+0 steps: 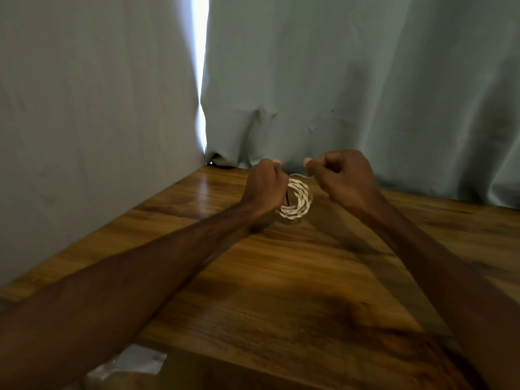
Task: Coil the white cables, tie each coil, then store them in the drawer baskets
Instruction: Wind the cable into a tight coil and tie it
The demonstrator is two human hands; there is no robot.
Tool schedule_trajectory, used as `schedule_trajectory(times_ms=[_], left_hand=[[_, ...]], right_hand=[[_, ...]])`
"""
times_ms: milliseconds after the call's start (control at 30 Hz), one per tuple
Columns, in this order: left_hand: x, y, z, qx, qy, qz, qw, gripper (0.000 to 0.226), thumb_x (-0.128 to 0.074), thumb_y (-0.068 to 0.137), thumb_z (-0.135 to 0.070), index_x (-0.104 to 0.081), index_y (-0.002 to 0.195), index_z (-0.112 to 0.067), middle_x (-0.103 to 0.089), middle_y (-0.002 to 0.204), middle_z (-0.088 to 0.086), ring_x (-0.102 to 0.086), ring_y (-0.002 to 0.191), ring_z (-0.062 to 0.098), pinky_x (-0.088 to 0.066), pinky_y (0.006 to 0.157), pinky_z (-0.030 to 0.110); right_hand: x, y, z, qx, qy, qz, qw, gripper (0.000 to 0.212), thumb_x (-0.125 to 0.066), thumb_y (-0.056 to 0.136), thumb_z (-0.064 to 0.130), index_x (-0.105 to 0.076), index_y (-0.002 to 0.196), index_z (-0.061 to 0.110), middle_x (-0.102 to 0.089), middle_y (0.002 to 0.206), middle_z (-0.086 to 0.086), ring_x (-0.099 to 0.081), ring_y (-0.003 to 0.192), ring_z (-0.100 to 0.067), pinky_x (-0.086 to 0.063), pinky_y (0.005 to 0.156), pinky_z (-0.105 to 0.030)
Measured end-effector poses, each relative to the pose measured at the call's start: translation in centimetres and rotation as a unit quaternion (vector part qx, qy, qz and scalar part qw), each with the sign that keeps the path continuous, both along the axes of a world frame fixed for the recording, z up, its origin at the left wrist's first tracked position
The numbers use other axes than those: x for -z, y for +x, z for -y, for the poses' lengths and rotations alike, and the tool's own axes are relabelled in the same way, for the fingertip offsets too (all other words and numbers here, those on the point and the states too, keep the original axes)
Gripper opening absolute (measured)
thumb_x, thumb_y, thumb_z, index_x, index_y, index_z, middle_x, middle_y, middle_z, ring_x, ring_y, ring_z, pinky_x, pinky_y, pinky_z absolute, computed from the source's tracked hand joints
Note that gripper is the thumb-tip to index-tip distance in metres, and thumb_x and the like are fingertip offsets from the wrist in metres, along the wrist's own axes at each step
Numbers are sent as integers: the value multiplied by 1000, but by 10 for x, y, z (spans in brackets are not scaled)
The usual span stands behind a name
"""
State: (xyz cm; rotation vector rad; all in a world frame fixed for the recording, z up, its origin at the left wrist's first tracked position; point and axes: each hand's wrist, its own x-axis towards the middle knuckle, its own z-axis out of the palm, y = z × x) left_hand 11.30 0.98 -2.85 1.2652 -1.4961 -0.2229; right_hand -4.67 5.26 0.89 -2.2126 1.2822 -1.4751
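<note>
**Coil held above the surface, tie not yet secure**

Head view: the left hand has its fingers curled around the left side of the coil of white cable and holds it just above the wooden surface, near the far corner. The coil is small and its turns look twisted together. A thin dark strand, maybe the tie, shows beside the left palm. The right hand is just beside the coil, on its right and a little higher. Its fingers are curled and thumb and forefinger press together, but I cannot tell what is between them; a faint pale line goes from the top of the coil toward it. Grey curtains hang behind. A clear plastic bag lies at the near edge. No drawer basket is in view.

I judge that the tying step is in progress. If the left hand loosens before the tie is closed, the springy turns can open and the coil must be made again. If the right hand pulls too hard, the coil can slip out or deform.
</note>
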Motion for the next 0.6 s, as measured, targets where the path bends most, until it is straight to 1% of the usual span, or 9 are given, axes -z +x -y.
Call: schedule_trajectory(times_ms=[33, 67, 167, 200, 300, 400, 467, 533, 600], left_hand=[[-3, 3, -1, -13, 1, -2, 1000, 40, -38, 109, -18, -53, 75, -5, -53, 69, 6, -54, 68, 25, -25, 54, 29], [-6, 6, -3, -27, -1, -5, 1000, 38, -38, 109, -17, -51, 75, -5, -53, 72, 8, -51, 70, 24, -22, 56, 30], [-11, 13, -3, -58, 1, -15, 998, 35, -38, 108, -14, -54, 79, -3, -57, 81, 15, -52, 78, 26, -23, 62, 25], [-11, 14, -1, -61, 1, -22, 998, 36, -38, 108, -15, -58, 83, 0, -61, 84, 19, -56, 81, 30, -25, 64, 27], [-10, 14, 1, -57, 5, -43, 997, 37, -39, 108, -15, -61, 89, 9, -66, 92, 27, -62, 92, 40, -30, 68, 32], [-11, 9, -3, -43, 13, -46, 998, 36, -39, 107, -13, -52, 74, -3, -62, 81, 22, -64, 88, 39, -29, 64, 31], [-9, 5, -1, -33, 15, -46, 998, 37, -39, 106, -13, -48, 71, -5, -64, 80, 23, -63, 82, 36, -31, 62, 30], [-6, 2, 0, -28, 17, -37, 999, 41, -38, 106, -13, -46, 66, -7, -56, 67, 12, -57, 67, 27, -28, 52, 26], [-3, 3, 2, -31, 15, -24, 999, 41, -38, 106, -14, -48, 67, -7, -46, 61, 2, -50, 63, 22, -26, 48, 25]], right_hand=[[-4, 6, -7, -34, -2, 8, 999, 30, -68, 97, 32, -79, 75, 15, -61, 50, 5, -51, 43, -7, -42, 50, -26], [-5, 12, -12, -54, 11, -22, 998, 28, -68, 97, 27, -80, 76, 14, -61, 48, 4, -50, 41, -6, -42, 49, -25], [6, 33, -22, -30, 86, -199, 976, 24, -59, 97, 18, -78, 83, 11, -69, 52, -2, -57, 39, -5, -50, 56, -28], [11, 39, -24, -27, 119, -219, 968, 24, -54, 97, 16, -76, 88, 10, -71, 55, -2, -58, 39, -7, -52, 56, -29], [22, 51, -30, -43, 184, -180, 965, 24, -43, 100, 11, -66, 99, 5, -74, 62, -4, -57, 36, -16, -48, 44, -26], [30, 52, -27, -39, 202, -93, 974, 24, -39, 102, 7, -63, 101, 6, -75, 63, -7, -53, 34, -15, -43, 39, -23], [35, 51, -26, -11, 178, -41, 983, 28, -44, 104, 8, -69, 94, 5, -73, 61, -8, -54, 34, -13, -41, 38, -21], [38, 49, -25, 18, 141, 6, 990, 32, -52, 101, 7, -73, 77, 6, -70, 56, -9, -54, 34, -9, -39, 38, -20], [37, 49, -23, 32, 105, 28, 994, 33, -59, 93, 3, -72, 62, 6, -64, 51, -12, -50, 34, -8, -39, 41, -22]])
